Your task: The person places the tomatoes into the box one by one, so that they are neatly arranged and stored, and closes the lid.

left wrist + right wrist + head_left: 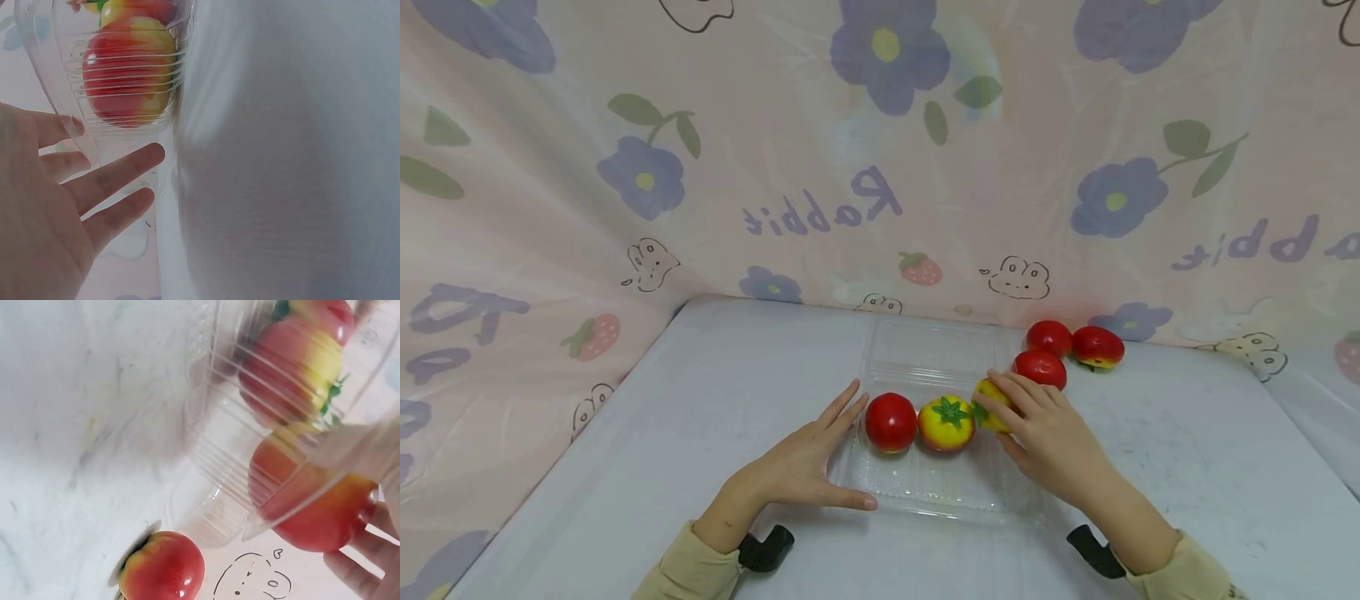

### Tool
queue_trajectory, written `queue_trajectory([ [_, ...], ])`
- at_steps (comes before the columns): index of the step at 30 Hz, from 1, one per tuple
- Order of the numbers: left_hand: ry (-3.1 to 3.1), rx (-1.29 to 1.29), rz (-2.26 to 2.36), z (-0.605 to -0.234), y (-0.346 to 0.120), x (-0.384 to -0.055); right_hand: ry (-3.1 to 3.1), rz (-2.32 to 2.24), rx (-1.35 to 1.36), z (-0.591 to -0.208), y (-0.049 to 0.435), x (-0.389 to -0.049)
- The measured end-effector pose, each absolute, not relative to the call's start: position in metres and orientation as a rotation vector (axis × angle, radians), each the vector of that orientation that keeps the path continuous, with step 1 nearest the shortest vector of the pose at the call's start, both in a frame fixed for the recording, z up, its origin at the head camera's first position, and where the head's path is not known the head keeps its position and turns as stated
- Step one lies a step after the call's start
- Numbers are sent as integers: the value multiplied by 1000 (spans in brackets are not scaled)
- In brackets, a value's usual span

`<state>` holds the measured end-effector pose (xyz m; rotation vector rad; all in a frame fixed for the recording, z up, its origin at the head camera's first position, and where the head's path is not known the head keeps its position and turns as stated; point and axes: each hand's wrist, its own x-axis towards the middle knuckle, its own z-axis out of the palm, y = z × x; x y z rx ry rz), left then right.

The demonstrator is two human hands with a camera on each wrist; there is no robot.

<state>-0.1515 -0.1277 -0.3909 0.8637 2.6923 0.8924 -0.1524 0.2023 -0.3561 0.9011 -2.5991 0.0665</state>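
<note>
A clear plastic clamshell box lies with its lid folded back behind it. Inside its tray sit a red toy tomato at the left and a yellow-topped toy tomato with a green calyx in the middle. My right hand holds a third toy tomato at the tray's right end; the right wrist view shows that tomato partly behind the clear wall. Spread along the box's left side, my left hand has straight fingers, some at the rim in the left wrist view.
Beyond my right hand, three more red toy tomatoes lie together: one nearest, one behind it and one at the right. A patterned cloth hangs behind the white table.
</note>
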Motion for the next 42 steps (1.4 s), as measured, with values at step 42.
queue_trajectory([
  [42,2687,842,894,-392,-127,-152,-2568,766,654,-371,241,-153],
])
